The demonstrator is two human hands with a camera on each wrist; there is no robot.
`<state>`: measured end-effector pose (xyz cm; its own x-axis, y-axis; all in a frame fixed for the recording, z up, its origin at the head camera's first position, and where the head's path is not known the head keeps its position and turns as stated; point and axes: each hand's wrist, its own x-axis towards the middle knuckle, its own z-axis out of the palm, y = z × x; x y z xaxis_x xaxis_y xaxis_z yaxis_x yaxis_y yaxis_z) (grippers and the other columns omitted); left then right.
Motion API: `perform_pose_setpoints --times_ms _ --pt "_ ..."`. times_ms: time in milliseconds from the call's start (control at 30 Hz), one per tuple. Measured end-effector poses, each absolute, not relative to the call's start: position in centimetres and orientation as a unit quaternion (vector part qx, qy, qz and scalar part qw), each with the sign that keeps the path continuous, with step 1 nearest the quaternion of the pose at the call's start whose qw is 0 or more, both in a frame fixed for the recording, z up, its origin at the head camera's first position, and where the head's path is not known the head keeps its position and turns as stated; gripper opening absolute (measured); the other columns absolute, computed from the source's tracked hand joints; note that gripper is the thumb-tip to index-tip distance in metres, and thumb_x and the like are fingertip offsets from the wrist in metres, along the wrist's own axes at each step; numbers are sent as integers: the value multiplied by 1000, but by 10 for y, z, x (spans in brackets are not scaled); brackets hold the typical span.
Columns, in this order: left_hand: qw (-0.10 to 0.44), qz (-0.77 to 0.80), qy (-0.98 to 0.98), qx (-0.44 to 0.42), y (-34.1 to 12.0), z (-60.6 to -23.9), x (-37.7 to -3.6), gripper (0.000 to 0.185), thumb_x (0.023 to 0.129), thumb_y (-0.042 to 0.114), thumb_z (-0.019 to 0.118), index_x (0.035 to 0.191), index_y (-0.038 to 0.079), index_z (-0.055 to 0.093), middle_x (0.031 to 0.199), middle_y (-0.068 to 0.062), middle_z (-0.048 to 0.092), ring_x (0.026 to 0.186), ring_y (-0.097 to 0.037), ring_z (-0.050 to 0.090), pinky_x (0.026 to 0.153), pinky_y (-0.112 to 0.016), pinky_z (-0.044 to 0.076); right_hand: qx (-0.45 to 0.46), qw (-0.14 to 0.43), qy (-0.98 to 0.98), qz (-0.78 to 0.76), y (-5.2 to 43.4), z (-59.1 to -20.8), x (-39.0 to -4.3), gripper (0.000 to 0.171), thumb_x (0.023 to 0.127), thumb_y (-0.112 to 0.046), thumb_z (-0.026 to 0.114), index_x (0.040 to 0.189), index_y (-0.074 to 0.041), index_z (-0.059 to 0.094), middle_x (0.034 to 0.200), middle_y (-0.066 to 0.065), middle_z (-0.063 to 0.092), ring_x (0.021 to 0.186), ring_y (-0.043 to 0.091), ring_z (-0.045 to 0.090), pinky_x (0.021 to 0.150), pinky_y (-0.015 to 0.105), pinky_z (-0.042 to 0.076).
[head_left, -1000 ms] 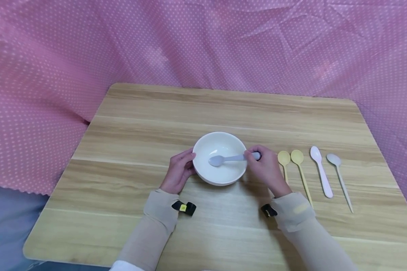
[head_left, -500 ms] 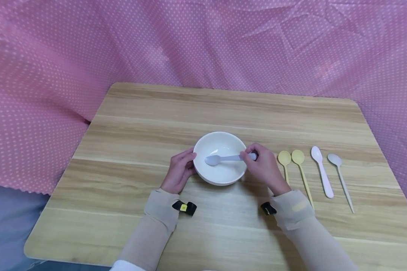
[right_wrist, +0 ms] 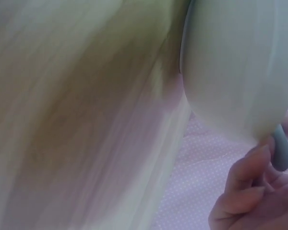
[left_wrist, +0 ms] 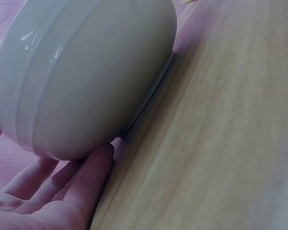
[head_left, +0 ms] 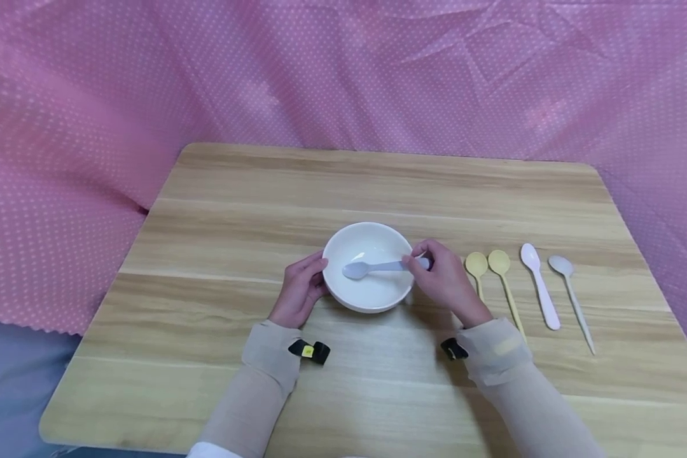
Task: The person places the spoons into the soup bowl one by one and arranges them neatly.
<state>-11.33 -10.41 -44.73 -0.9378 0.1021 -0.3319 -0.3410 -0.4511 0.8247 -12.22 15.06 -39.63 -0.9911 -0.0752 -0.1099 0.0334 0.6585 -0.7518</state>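
A white bowl stands on the wooden table in the middle of the head view. My left hand grips its left side, thumb at the rim and fingers against the outer wall, as the left wrist view shows too. A pale grey-blue spoon lies across the bowl, its head over the inside and its handle crossing the right rim. My right hand pinches that handle between thumb and fingers. In the right wrist view the handle's end sticks out between the fingers beside the bowl.
Right of the right hand lie two yellow spoons, a pale pink-white spoon and a thin grey-white spoon. The right arm partly covers the yellow handles. Pink dotted cloth hangs behind the wooden table.
The spoon and my right hand have shifted slightly left, bringing the spoon's head farther across the bowl. My left hand keeps its grip on the bowl.
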Motion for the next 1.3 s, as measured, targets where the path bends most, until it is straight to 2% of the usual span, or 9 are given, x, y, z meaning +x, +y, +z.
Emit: perform_pose_setpoints --times_ms 233,467,700,933,1100,1300 --pt "128 844 508 -111 -104 -447 -113 43 91 13 57 132 0 52 126 -19 59 95 -17 63 74 -28 54 -27 68 908 -412 161 -392 -115 26 90 -34 60 101 -10 58 78 7 58 71 20 52 60 29 43" --pt "132 842 510 -114 -104 -449 -114 44 91 14 57 132 0 51 128 -19 57 95 -17 64 74 -28 55 -18 49 915 -399 185 -387 -103 36 95 -39 51 109 -6 57 87 11 62 79 22 55 65 31 45" --pt "130 846 504 -117 -105 -451 -115 43 90 13 57 131 0 52 123 -17 61 93 -17 64 72 -29 55 -2 62 935 -350 219 -392 -88 28 95 -32 51 102 -6 59 91 10 63 81 22 59 66 30 46" --pt "137 847 502 -109 -106 -450 -115 43 92 13 56 132 -1 50 117 -12 65 90 -16 63 70 -27 54 18 83 948 -307 246 -404 -74 20 92 -23 55 96 -5 61 85 8 66 80 20 60 63 29 46" --pt "138 851 496 -106 -107 -451 -115 43 92 11 56 133 -1 50 114 -10 65 90 -15 63 70 -28 54 22 99 953 -285 258 -412 -66 18 91 -21 56 92 -4 62 81 7 64 77 20 58 66 30 44" --pt "142 852 494 -100 -106 -453 -117 45 92 12 56 134 -2 49 115 -9 65 91 -15 63 71 -28 54 31 123 958 -259 265 -418 -59 19 90 -21 57 93 -3 62 80 7 62 74 20 53 64 29 41"
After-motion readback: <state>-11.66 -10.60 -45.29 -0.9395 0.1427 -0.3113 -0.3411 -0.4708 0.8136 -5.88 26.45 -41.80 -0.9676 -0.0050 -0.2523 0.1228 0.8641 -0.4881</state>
